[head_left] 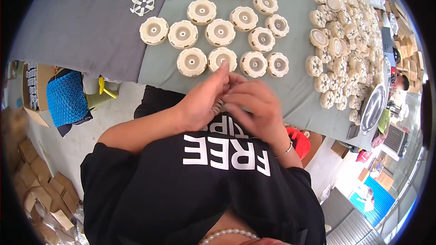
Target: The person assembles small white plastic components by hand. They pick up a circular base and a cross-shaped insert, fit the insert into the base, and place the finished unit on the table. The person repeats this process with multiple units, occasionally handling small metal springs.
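Observation:
Both my hands meet in front of my chest at the table's near edge. My left hand (203, 96) is closed around several metal coil springs (218, 105), which show below its fingers. Its thumb overlaps the lower edge of a round cream plastic part (222, 56). My right hand (260, 108), slightly blurred, has its fingers curled in against the left; whatever they pinch is hidden. Beyond the hands, more round cream parts (191, 62) lie in loose rows. Those on the right, such as this round part (253, 64), show a coil-like ring in the middle.
A dense heap of cream parts (338, 54) covers the table's right side, near a shiny metal bowl (374, 109). White spoked pieces (143, 4) lie on the grey cloth at the far left. A box with a blue woven cover (67, 97) and a red stool (298, 143) stand below the table.

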